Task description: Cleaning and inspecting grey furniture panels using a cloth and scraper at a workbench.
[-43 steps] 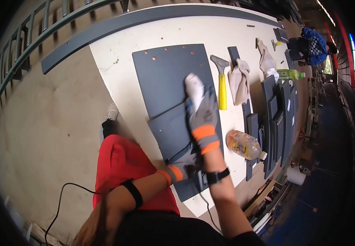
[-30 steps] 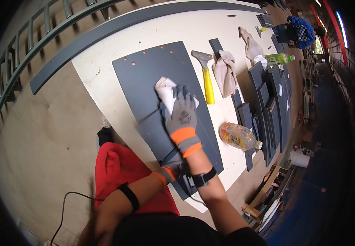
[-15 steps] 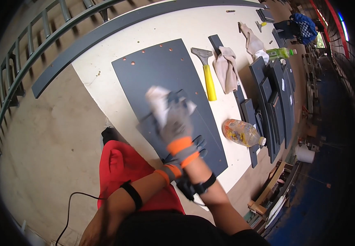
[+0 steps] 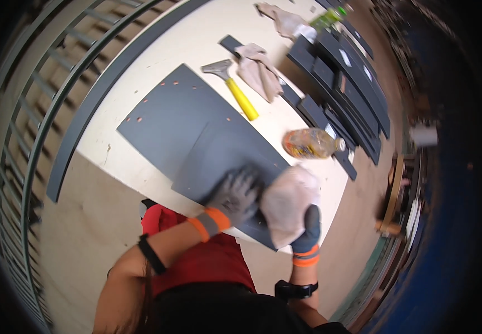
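My left hand (image 4: pixel 236 196), in a grey glove with an orange cuff, lies with fingers spread on a smaller dark grey panel (image 4: pixel 219 156). That panel rests on a larger dark grey panel (image 4: pixel 160 114) with several copper-coloured holes along its far end. In my right hand (image 4: pixel 308 231), also gloved, is a pale, crumpled cloth (image 4: pixel 290 203), held at the near right edge of the panels. The cloth hides part of this hand's fingers. Beyond the panels lies a scraper (image 4: pixel 241 97) with a yellow handle.
A beige rag (image 4: pixel 257 72) is next to the scraper. To the right stand a lying plastic bottle (image 4: pixel 310 143) and stacked dark boards (image 4: pixel 341 89). A green bottle (image 4: pixel 327 19) lies farther back. A long dark strip (image 4: pixel 88 106) runs along the table's left edge, near a metal railing (image 4: pixel 43 128).
My right hand has carried the cloth from the middle of the panel to its near right edge. The left hand now shows uncovered on the smaller panel. The view has turned.
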`<action>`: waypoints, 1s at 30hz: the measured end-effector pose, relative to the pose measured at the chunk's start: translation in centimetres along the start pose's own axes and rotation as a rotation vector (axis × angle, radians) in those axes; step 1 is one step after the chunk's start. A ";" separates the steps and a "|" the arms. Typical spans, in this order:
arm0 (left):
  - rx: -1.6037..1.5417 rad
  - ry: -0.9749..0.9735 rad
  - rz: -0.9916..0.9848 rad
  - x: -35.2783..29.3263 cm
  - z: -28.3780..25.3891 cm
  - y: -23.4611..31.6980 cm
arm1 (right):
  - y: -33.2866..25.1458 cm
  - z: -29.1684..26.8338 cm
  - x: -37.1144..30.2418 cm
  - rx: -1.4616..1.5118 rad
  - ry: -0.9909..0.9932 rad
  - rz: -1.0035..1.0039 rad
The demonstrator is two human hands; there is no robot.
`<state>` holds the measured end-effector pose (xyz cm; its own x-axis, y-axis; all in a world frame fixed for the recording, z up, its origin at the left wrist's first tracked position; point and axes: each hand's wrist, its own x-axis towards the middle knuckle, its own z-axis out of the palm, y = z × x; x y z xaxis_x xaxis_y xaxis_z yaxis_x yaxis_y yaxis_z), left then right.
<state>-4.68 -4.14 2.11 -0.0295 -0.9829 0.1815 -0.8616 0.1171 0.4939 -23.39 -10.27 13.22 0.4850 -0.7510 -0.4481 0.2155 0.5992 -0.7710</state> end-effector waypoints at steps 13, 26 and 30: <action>0.226 -0.184 0.246 6.9 -5.8 -13.8 | 19.6 3.8 0.9 -1.232 0.805 -0.424; 0.243 -0.125 0.355 7.1 -5.4 -15.0 | 16.5 5.8 0.5 -0.548 0.771 -0.044; 0.256 -0.174 0.325 7.5 -5.8 -14.6 | 15.7 3.4 0.9 -1.538 1.204 -0.432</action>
<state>10.58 -12.38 1.17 -0.3856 -0.9126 0.1361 -0.8905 0.4066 0.2039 -16.70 -0.58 2.23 -0.2441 -0.9130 0.3269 -0.9502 0.1579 -0.2687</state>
